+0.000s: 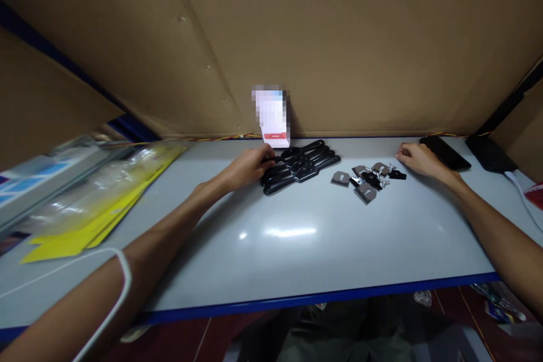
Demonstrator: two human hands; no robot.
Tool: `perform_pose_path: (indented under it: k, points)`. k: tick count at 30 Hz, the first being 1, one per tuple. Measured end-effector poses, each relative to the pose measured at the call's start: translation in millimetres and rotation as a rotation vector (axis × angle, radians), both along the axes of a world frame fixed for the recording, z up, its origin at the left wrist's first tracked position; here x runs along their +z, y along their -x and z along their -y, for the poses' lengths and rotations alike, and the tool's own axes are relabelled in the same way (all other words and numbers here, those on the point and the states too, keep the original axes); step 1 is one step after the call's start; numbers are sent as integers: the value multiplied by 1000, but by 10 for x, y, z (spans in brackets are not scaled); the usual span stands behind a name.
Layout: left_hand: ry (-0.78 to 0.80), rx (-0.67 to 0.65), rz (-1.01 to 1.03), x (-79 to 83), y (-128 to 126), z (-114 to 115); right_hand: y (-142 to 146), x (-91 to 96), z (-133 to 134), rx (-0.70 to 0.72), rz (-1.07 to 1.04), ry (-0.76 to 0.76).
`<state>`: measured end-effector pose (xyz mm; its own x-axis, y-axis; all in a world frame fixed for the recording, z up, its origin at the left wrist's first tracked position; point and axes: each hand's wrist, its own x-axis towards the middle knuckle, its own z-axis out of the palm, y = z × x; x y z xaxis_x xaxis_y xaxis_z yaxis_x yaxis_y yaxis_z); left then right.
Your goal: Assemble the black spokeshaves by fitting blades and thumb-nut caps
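Observation:
Several black spokeshave bodies (302,165) lie stacked side by side on the table, their two-handled frames slanting up to the right. My left hand (255,162) is at their left ends, its fingers curled around a handle; the fingertips are partly hidden. To the right is a loose group of spokeshave parts: grey blades (365,193) with keyhole slots, black cap pieces (372,180) and small silver thumbscrews (384,182). Just beyond that group my right hand (418,158) rests on the table, fingers curled in, with nothing visible in them.
A lit phone (274,119) leans against the cardboard wall (339,39). Right of my right hand lie a dark phone (446,153) and a black device (492,154) with a white cable. Plastic bags and yellow sheets (102,223) cover the left side. A white cord (123,271) crosses my left forearm.

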<state>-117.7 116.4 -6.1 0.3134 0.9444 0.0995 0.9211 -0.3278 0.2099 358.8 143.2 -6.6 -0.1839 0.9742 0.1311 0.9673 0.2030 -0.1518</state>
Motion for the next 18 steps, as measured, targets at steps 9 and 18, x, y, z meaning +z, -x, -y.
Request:
perform_pose_path:
  k: [9,18]
  points:
    - [-49,98,-140,56,-169,128,-17,-4,3,14,-2,-4]
    - [-158,98,-93,272,-411,383,34,32,42,-1,-3,6]
